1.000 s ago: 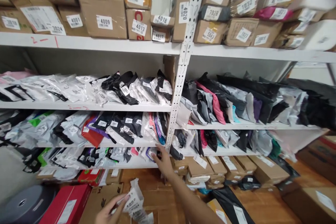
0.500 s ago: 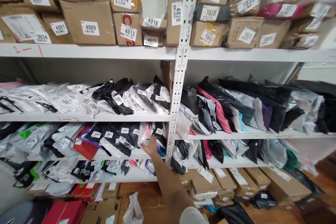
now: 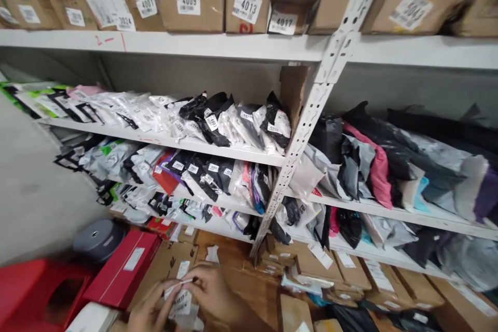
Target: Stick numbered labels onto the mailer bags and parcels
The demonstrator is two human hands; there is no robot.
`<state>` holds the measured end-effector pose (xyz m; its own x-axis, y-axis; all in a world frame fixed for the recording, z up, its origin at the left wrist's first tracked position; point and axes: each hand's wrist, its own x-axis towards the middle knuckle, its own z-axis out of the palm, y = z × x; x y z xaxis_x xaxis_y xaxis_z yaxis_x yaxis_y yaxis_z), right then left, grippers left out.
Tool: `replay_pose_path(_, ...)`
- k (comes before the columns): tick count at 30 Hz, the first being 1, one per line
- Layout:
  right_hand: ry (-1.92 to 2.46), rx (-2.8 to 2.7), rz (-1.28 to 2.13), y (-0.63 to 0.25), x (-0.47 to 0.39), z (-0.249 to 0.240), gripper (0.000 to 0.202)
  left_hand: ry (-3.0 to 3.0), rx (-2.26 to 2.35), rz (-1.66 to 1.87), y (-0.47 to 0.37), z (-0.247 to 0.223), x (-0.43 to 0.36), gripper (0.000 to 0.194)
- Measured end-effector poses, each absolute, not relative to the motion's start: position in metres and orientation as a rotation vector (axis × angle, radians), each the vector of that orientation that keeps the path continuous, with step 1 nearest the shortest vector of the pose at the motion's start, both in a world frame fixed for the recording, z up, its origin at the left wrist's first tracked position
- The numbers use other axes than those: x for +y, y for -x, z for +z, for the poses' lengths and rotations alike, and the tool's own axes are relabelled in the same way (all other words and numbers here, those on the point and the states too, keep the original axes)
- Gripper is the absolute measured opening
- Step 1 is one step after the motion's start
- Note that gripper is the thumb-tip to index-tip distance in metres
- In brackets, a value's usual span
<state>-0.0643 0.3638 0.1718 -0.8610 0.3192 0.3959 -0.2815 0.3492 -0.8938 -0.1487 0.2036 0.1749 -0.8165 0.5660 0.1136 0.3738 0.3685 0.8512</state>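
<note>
Low in the view, my left hand [image 3: 151, 307] holds a strip of white labels [image 3: 181, 302] printed with dark numbers, blurred and hard to read. My right hand [image 3: 212, 290] is close beside it, its thumb and fingers pinching the strip's upper edge. Both hands are in front of a cardboard box [image 3: 171, 264] on the floor. Beyond them, bagged parcels with number labels, such as a black one [image 3: 202, 176], lie in a row on a white shelf [image 3: 229, 198].
Boxes with number labels [image 3: 190, 5] line the top shelf. A perforated white post [image 3: 298, 140] divides the racks. At floor level are a red box [image 3: 126, 264], a red plastic item [image 3: 35, 290], a grey round container [image 3: 99, 238] and more cardboard boxes [image 3: 311, 262].
My right hand has withdrawn from the parcels on the shelf and come down to the label strip. My left hand has come into view. The view has shifted left and nearer the rack.
</note>
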Motion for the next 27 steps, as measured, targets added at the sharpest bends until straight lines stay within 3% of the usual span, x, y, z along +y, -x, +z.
replay_pose_path(10, 0.471, -1.854, 1.769, 0.034, 0.361, 0.172, 0.018, -0.958, 2.366, 1.646, 0.125, 0.201, 0.231, 0.031)
replay_pose_path(16, 0.557, -1.683, 1.725, 0.025, 0.36, 0.179, 0.021, -1.225, 2.234, 1.741, 0.119, 0.201, 0.244, 0.027)
replay_pose_path(21, 0.526, -1.539, 1.838, 0.02, 0.357, 0.154, 0.024, -1.611, 2.069, 1.83, 0.121, 0.193, 0.264, 0.02)
replay_pose_path(27, 0.636, -1.49, 1.931, -0.003, 0.367, 0.128, 0.032, -1.773, 1.936, 1.887, 0.108, 0.193, 0.295, 0.029)
